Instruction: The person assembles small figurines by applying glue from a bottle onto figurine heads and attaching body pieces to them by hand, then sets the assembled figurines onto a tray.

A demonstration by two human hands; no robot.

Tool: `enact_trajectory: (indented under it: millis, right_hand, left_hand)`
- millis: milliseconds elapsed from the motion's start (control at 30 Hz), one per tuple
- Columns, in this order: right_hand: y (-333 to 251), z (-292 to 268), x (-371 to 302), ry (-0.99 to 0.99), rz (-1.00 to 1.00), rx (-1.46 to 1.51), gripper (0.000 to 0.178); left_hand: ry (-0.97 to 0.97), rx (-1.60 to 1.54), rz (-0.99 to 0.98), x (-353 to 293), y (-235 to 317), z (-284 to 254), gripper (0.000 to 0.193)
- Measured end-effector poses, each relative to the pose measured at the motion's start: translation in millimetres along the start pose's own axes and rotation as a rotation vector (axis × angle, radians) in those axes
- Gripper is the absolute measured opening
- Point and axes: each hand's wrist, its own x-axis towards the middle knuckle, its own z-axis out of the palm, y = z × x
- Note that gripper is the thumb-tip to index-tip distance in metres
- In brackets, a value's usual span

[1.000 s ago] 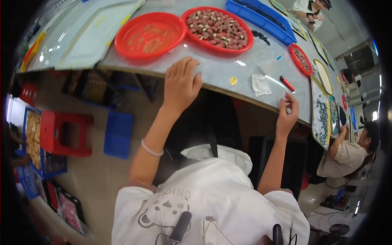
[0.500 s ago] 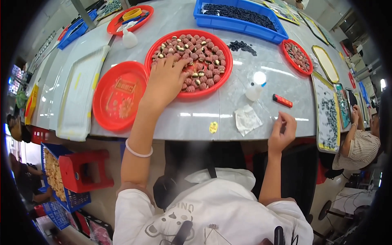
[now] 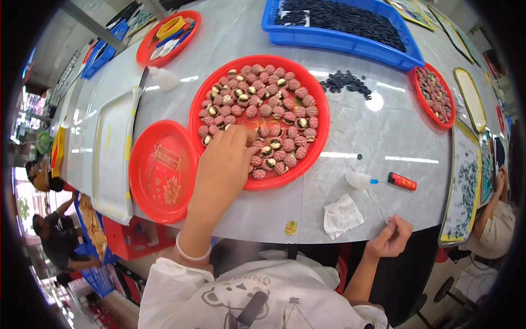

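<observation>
My left hand (image 3: pixel 222 164) reaches over the lower left of a large red round plate (image 3: pixel 323 120), its fingers bent and drawn together among the pieces. The plate holds many small, bumpy, pinkish-brown pieces (image 3: pixel 266 111), several with cream and dark bands. What lies between the left fingertips is hidden. At the table's front edge my right hand (image 3: pixel 390 237) hovers with curled fingers, thumb and forefinger close together; I cannot make out anything in them. Nearest to it are a crumpled white tissue (image 3: pixel 343 216), a red lighter (image 3: pixel 402 181) and a small white bottle with a blue tip (image 3: pixel 358 180).
A second red plate (image 3: pixel 143 181) with a printed pattern adjoins the large one. Behind are a blue tray of black pieces (image 3: pixel 339 24), loose black pieces (image 3: pixel 346 83) and a red plate of tools and tape (image 3: pixel 164 41). Taped trays (image 3: pixel 466 181) and a co-worker (image 3: pixel 496 219) are right.
The view has shifted, so the table things appear lower and larger. My left fingers, spread over the pieces before, are now bunched lower in the plate. My right hand stays curled.
</observation>
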Motion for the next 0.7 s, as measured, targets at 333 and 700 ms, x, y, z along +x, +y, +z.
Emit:
enact_trajectory:
  millis: [333, 700]
  right_hand:
    - [4, 0, -5, -0.063, -0.021, 0.126, 0.015]
    - [-26, -2, 25, -0.216, 0.322, 0.314, 0.030]
  left_hand:
    - [0.172, 0.004, 0.163, 0, -7, 4, 0.023]
    - [-0.002, -1.188, 0.089, -82, 41, 41, 0.013]
